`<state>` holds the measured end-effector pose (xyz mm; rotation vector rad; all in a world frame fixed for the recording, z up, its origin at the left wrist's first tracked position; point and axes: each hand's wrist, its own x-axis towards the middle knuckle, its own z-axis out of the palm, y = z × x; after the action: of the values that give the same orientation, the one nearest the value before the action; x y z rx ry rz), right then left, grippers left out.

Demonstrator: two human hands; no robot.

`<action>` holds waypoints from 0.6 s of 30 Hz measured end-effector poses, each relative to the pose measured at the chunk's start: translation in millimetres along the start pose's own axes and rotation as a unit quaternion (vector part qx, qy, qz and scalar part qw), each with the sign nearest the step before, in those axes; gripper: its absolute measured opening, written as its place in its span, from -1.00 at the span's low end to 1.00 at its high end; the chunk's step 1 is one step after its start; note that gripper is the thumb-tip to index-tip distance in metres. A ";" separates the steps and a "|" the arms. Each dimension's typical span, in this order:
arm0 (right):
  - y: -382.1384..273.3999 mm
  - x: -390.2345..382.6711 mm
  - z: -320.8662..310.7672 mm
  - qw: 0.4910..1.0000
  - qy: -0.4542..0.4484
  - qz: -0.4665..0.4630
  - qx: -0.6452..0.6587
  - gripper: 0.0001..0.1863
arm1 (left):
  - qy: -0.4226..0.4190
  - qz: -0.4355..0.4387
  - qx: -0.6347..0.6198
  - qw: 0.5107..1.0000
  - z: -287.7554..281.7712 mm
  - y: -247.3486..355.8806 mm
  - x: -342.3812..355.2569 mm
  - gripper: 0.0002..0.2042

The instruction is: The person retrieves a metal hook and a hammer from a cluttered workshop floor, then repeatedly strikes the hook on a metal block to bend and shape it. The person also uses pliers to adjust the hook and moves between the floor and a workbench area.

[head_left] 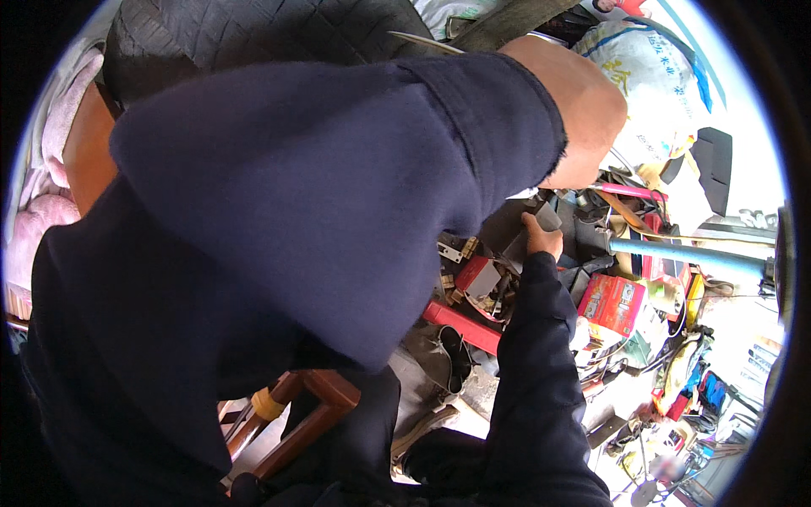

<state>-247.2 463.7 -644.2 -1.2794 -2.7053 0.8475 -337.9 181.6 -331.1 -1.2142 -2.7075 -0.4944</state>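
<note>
My left arm in a dark blue sleeve crosses much of the head view. Beyond its cuff shows my bare left hand [583, 114], bent down at the wrist, with its fingers hidden. Just below it, my right hand [545, 241] reaches in from the lower edge. Its thumb and fingers close on a grey, flat-sided piece [548, 217], whose kind I cannot make out. Around the hands lie dark metal parts and a tool with a pink-red handle [634, 191]. Left of my right hand is a red and grey box [478, 277] among small brass-coloured pieces.
A blue pipe [693, 253] runs in from the right, above a red carton [612, 304]. A red metal bar [463, 326] lies by my right forearm. A black tyre [262, 34], a white sack [646, 84] and a wooden stool [325, 390] stand around; mixed tools clutter the right.
</note>
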 end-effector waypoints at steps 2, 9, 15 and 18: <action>2.5 0.3 -1.1 1.000 0.001 -0.010 0.003 0.07 | 0.006 0.000 0.004 1.000 2.4 1.1 0.1 -0.78; -2.8 10.9 -6.3 0.999 -0.032 0.027 -0.029 0.13 | 0.043 0.012 -0.003 0.999 4.5 -6.0 -3.2 -0.78; -5.4 -9.6 -7.0 0.998 0.010 0.029 -0.056 0.19 | 0.002 -0.020 0.026 0.999 -6.4 1.5 -2.8 -0.79; -9.1 -18.2 -3.2 0.997 0.014 0.035 -0.067 0.21 | 0.020 0.053 -0.078 0.995 -9.9 -0.9 -20.3 -0.80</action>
<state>-240.8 447.3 -633.4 -1.4063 -2.7523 0.6570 -325.2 163.3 -327.1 -1.3611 -2.5968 -0.7181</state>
